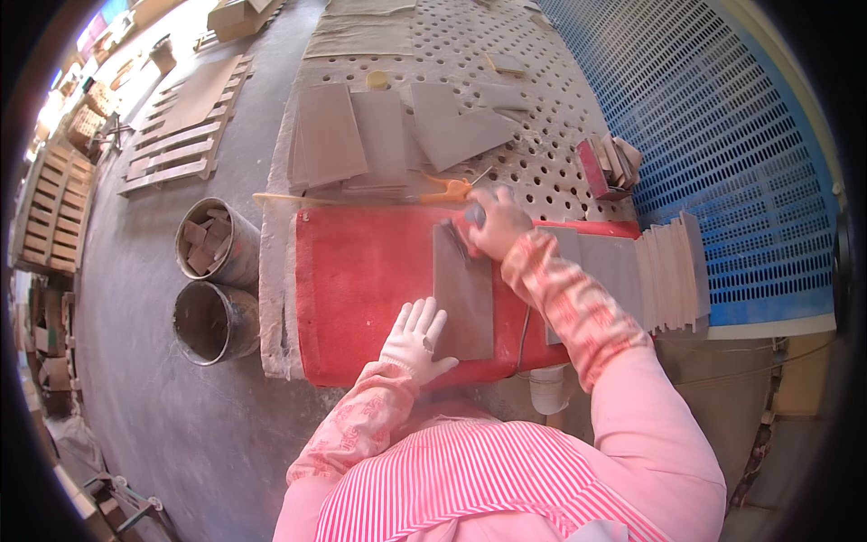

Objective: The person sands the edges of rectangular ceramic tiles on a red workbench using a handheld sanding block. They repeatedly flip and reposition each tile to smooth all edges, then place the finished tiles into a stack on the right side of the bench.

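A thin grey-brown rectangular slab (pixel 464 307) lies lengthwise on a red cloth-like mat (pixel 361 271). My left hand (pixel 417 341), in a white glove, is spread out with its fingertips at the slab's left edge. Over the far end of the slab, my right hand (pixel 499 223) is closed around a small hand tool (pixel 475 215) with a grey rounded end. Motion smears the tool's working part, so I cannot make out its exact kind. Just beyond the mat lies an orange-handled tool (pixel 447 190) with a thin metal tip.
More slabs (pixel 330 135) lie on the holed table (pixel 555 172) beyond the mat. A leaning row of slabs (pixel 668 271) stands at the right, beside a blue slatted panel (pixel 704 135). Two buckets (pixel 215 323) stand left of the table, one holding broken pieces. A cord (pixel 525 339) crosses the mat.
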Tool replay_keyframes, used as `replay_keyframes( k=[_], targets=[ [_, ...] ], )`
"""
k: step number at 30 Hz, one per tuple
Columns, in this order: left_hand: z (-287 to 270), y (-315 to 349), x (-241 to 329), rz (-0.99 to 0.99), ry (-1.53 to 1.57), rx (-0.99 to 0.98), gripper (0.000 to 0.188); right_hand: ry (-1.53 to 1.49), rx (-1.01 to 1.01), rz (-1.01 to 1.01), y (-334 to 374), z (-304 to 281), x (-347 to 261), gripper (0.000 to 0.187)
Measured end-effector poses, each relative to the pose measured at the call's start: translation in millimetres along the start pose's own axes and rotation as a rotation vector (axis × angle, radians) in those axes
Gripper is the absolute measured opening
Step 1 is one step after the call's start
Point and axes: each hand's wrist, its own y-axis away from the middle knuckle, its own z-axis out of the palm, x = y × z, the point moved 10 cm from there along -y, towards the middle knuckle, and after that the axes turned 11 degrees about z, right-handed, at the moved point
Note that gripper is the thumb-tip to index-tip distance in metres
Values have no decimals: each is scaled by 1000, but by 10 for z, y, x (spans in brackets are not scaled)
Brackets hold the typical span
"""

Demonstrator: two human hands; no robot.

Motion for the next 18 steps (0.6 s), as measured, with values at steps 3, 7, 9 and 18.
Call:
replay_keyframes(
  k=[3,7,9,18],
  targets=[
    [1,14,9,15,3,33,100,-22,16,-56,775,-49,150,57],
    [14,25,15,52,25,88,95,55,-92,-101,1438,64,72,47],
    [14,34,4,59,28,118,91,18,-95,-122,1302,124,-117,46],
    [174,53,-49,38,-35,31,87,-75,-28,39,-363,288,-632,55]
  ],
)
